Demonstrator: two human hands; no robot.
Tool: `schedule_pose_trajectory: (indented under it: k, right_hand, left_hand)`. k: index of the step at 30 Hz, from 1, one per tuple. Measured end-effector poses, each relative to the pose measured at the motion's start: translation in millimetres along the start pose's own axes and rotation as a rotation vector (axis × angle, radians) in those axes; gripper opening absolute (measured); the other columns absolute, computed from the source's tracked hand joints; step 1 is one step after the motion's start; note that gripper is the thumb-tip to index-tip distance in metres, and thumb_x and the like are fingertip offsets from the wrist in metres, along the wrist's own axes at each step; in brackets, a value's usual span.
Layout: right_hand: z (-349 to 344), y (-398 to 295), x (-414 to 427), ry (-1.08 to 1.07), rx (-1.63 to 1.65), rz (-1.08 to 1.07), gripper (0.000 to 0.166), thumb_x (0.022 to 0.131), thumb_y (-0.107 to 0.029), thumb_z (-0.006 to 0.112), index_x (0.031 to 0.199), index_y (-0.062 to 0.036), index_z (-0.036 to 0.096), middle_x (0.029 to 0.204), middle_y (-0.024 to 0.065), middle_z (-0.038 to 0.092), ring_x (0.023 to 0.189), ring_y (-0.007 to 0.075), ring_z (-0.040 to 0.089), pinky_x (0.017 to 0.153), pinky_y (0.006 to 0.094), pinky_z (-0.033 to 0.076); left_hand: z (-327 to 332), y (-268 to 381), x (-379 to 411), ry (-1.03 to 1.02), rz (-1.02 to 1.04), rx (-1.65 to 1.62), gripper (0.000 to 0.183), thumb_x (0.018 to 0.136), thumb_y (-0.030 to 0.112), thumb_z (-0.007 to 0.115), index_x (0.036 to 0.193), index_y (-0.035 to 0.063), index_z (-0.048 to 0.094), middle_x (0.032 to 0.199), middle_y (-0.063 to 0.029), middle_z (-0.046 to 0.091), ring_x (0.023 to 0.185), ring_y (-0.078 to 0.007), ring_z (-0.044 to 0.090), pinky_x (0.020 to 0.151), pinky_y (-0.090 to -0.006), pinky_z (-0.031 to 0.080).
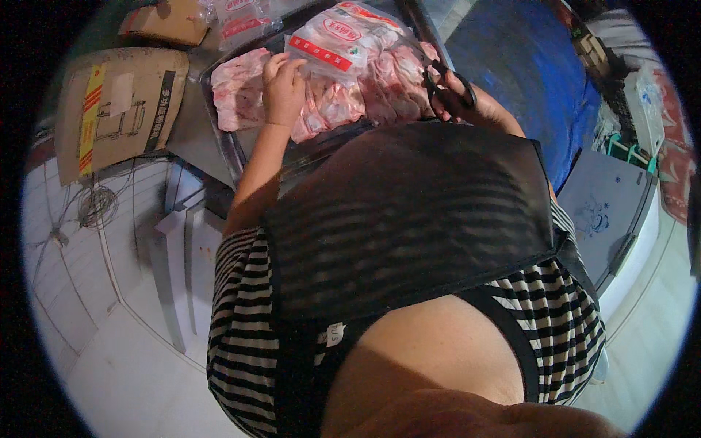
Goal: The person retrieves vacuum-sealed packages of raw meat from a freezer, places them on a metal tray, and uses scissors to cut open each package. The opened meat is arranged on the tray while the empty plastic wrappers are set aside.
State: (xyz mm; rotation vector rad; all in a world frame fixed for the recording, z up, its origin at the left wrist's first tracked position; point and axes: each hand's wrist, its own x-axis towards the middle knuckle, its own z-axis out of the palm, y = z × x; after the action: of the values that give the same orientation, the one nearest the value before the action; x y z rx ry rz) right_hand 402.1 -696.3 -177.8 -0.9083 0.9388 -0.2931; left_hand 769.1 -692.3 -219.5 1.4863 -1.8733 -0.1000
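Slabs of raw meat [238, 90] lie in a dark metal tray [223, 159] in front of me. My left hand [285, 90] rests on the meat, its fingertips by the edge of a clear plastic bag [328, 49] with red printing. That bag lies over the middle of the meat, and what it holds is partly hidden. At the tray's right side my right hand [465, 98] holds black-handled scissors [432, 87], with fingers through the handle; the blades are hard to make out. More raw meat [394, 82] lies between the two hands.
A cardboard box [123, 109] stands left of the tray, another cardboard piece [164, 24] behind it. A printed plastic bag [238, 22] lies at the back left. Blue sheeting [526, 82] spreads to the right, beside a grey-topped cabinet [602, 202]. A coil of wire [98, 207] is at the far left.
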Motion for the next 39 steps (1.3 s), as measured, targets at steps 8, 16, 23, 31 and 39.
schedule_pose_trajectory:
  k: [8, 16, 23, 31, 39]
  right_hand:
    - [10.7, -5.9, 29.4, -0.111, -0.180, 0.068, 0.055, 0.083, -0.063, 0.048, 0.100, -0.0105, 0.053, 0.067, -0.0005, 0.053, 0.061, 0.0081, 0.049, 0.051, 0.0215, 0.034]
    - [24.5, -6.8, 21.5, 0.014, -0.225, -0.147, 0.038, 0.080, -0.026, 0.069, 0.106, -0.0041, 0.051, 0.079, 0.0023, 0.056, 0.067, 0.0105, 0.052, 0.059, 0.0230, 0.043]
    - [-0.6, -16.1, 2.9, -0.146, -0.190, 0.123, 0.053, 0.087, -0.044, 0.057, 0.118, -0.0024, 0.050, 0.079, 0.0005, 0.056, 0.069, 0.0086, 0.050, 0.059, 0.0200, 0.040]
    - [4.2, -13.5, 7.4, -0.284, -0.206, 0.090, 0.066, 0.084, -0.059, 0.049, 0.115, -0.0002, 0.053, 0.081, 0.0017, 0.054, 0.071, 0.0101, 0.044, 0.064, 0.0210, 0.036]
    - [6.9, -23.2, 11.9, -0.301, -0.205, 0.186, 0.067, 0.083, -0.060, 0.049, 0.114, -0.0006, 0.053, 0.077, -0.0002, 0.056, 0.065, 0.0067, 0.047, 0.056, 0.0179, 0.036]
  left_hand:
    - [11.7, 57.8, 14.7, -0.632, -1.200, -0.811, 0.059, 0.082, 0.057, 0.053, 0.103, 0.0013, 0.052, 0.073, -0.0089, 0.059, 0.057, -0.0162, 0.059, 0.047, -0.0280, 0.050]
    - [35.4, 56.5, 4.6, -0.646, -1.142, -1.062, 0.045, 0.085, 0.046, 0.055, 0.097, 0.0025, 0.054, 0.074, -0.0081, 0.060, 0.056, -0.0131, 0.057, 0.044, -0.0228, 0.048]
    - [42.7, 54.2, -15.3, -0.404, -1.179, -1.185, 0.026, 0.091, 0.030, 0.050, 0.085, 0.0056, 0.056, 0.070, -0.0036, 0.058, 0.055, -0.0085, 0.053, 0.042, -0.0205, 0.043]
    - [30.5, 72.5, -19.4, -0.457, -1.086, -1.075, 0.023, 0.090, 0.029, 0.050, 0.084, 0.0075, 0.056, 0.072, -0.0003, 0.057, 0.051, -0.0062, 0.049, 0.041, -0.0221, 0.042]
    - [42.0, 66.9, -28.0, -0.401, -1.032, -1.067, 0.022, 0.089, 0.026, 0.050, 0.085, 0.0057, 0.057, 0.072, 0.0009, 0.055, 0.051, -0.0061, 0.046, 0.041, -0.0234, 0.043]
